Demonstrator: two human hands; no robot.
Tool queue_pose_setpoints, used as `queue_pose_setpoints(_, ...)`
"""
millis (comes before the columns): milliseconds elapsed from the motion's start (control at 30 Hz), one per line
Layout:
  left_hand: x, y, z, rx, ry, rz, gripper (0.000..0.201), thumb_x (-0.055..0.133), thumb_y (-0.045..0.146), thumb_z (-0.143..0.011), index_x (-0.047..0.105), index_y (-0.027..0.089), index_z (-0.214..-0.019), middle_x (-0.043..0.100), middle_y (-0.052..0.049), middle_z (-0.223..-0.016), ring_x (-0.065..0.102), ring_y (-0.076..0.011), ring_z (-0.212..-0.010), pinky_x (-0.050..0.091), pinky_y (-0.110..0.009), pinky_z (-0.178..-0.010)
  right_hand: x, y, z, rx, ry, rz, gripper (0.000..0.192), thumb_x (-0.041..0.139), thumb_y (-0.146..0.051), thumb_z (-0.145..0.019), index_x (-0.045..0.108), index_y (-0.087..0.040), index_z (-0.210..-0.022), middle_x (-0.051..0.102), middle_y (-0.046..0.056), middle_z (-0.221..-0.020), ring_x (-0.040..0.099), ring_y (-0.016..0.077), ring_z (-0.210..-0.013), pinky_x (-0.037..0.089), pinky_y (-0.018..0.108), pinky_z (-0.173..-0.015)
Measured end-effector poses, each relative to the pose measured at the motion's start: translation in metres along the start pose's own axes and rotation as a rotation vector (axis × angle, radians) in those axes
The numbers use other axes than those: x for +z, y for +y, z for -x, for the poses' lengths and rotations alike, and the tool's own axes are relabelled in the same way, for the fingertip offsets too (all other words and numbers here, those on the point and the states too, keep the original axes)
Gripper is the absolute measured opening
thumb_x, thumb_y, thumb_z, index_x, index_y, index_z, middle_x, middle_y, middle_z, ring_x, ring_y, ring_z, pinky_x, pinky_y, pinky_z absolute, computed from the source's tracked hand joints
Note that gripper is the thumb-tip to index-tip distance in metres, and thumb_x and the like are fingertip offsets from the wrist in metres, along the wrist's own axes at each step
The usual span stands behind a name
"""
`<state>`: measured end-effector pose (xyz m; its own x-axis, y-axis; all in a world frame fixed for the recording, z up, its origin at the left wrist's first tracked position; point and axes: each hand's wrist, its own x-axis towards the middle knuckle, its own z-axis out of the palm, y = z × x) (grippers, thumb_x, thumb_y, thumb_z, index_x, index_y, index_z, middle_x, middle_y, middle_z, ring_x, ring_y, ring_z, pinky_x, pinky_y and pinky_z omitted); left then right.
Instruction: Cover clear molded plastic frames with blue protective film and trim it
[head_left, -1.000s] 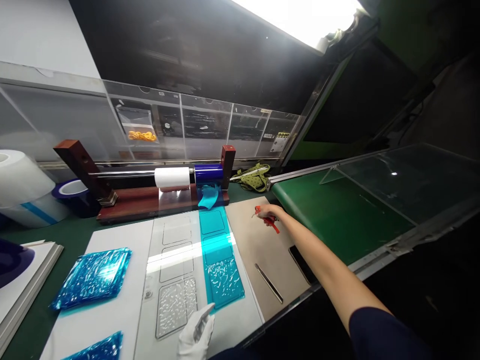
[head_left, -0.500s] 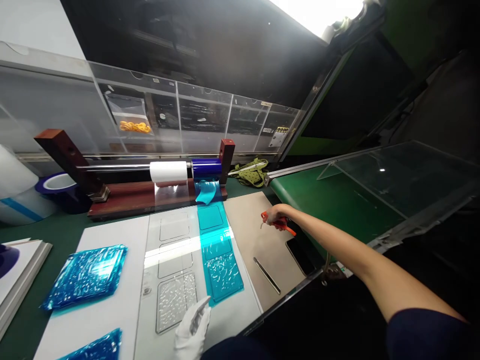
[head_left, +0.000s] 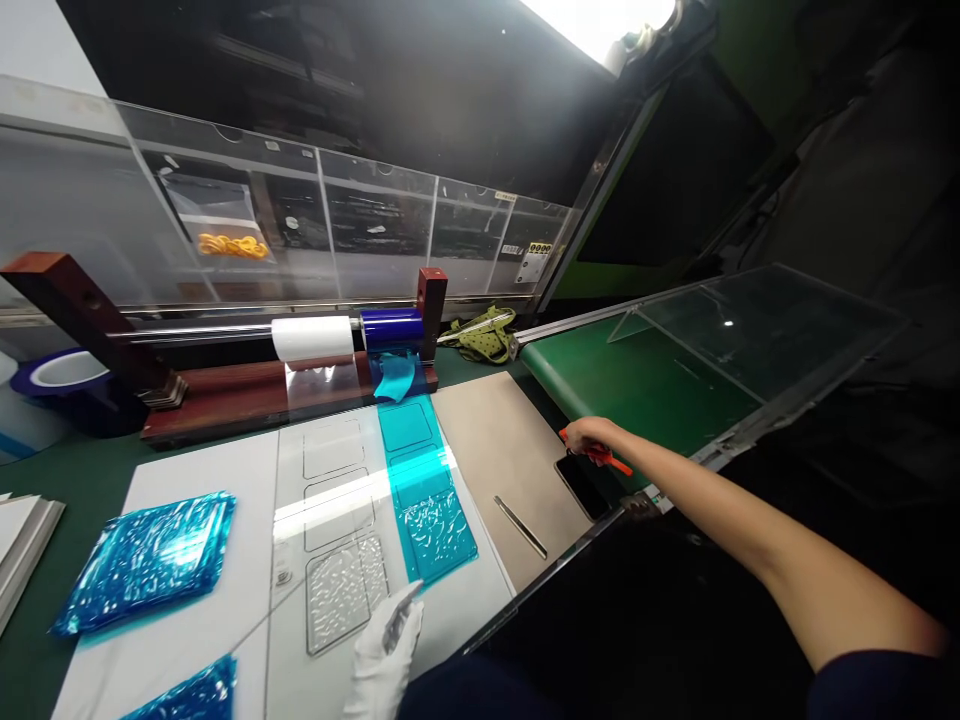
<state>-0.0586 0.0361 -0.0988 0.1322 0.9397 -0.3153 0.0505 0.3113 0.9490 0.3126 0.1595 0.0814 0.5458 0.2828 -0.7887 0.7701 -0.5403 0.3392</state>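
Your right hand (head_left: 589,437) has its fingers closed around an orange tool (head_left: 609,460), just beside the phone (head_left: 581,485). Your gloved left hand (head_left: 386,655) pinches a small clear piece (head_left: 395,622) near the blue film (head_left: 424,495).

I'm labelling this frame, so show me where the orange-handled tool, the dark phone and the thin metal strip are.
orange-handled tool (head_left: 611,461): head view, on the orange handle behind the right hand.
dark phone (head_left: 581,487): head view, middle of the black screen.
thin metal strip (head_left: 520,526): head view, midway along its length.

Phone (head_left: 579,484) right of metal strip (head_left: 520,526) (both on mat (head_left: 495,450)).
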Motion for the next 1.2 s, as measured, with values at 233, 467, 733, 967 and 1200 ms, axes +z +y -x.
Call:
queue_pose_setpoints(233,-0.003,-0.001,0.004,-0.015,-0.029,0.007,0.042,0.066,0.048,-0.067,0.070,0.020,-0.097,0.072,-0.005,-0.100,0.064,-0.0219,-0.098,0.053,-0.026,-0.086,0.000,-0.018,0.013,-0.149,-0.107,-0.136,0.034,0.055,-0.036,-0.090,0.053,-0.016,-0.118,0.058,0.007,-0.115,0.060,0.0183,-0.096,0.052,0.039,-0.081)
queue_pose_setpoints(467,0.000,-0.008,0.011,-0.023,-0.022,-0.008,0.043,0.066,0.048,-0.066,0.070,0.018,-0.097,0.072,-0.007,-0.099,0.065,-0.0228,-0.095,0.054,-0.029,-0.085,-0.021,-0.082,0.025,-0.306,0.062,-0.180,0.035,0.055,-0.037,-0.090,0.053,-0.017,-0.118,0.057,0.007,-0.116,0.059,0.0185,-0.096,0.052,0.039,-0.081)
queue_pose_setpoints(733,0.001,-0.011,0.026,-0.062,0.000,-0.021,0.045,0.064,0.049,-0.068,0.067,0.015,-0.098,0.071,-0.010,-0.102,0.065,-0.0245,-0.098,0.053,-0.034,-0.089,-0.019,-0.138,0.039,-0.351,-0.031,-0.050,0.035,0.055,-0.037,-0.090,0.053,-0.016,-0.118,0.057,0.008,-0.116,0.059,0.0189,-0.098,0.052,0.040,-0.082)
queue_pose_setpoints(967,0.001,-0.012,0.036,-0.069,0.010,-0.023,0.045,0.063,0.050,-0.070,0.066,0.016,-0.098,0.070,-0.011,-0.103,0.064,-0.0252,-0.098,0.053,-0.036,-0.088,0.023,-0.121,0.043,-0.345,-0.179,0.115,0.033,0.054,-0.037,-0.090,0.055,-0.016,-0.115,0.059,0.006,-0.110,0.061,0.0165,-0.091,0.053,0.036,-0.077)
queue_pose_setpoints(1200,0.008,-0.007,0.044,-0.071,-0.074,-0.038,0.043,0.062,0.050,-0.072,0.065,0.018,-0.102,0.069,-0.008,-0.106,0.064,-0.0237,-0.101,0.052,-0.034,-0.091,0.072,-0.066,0.054,-0.404,-0.286,0.124,0.020,0.054,-0.027,-0.087,0.052,-0.014,-0.102,0.061,0.002,-0.069,0.061,0.0148,-0.053,0.048,0.025,-0.047)
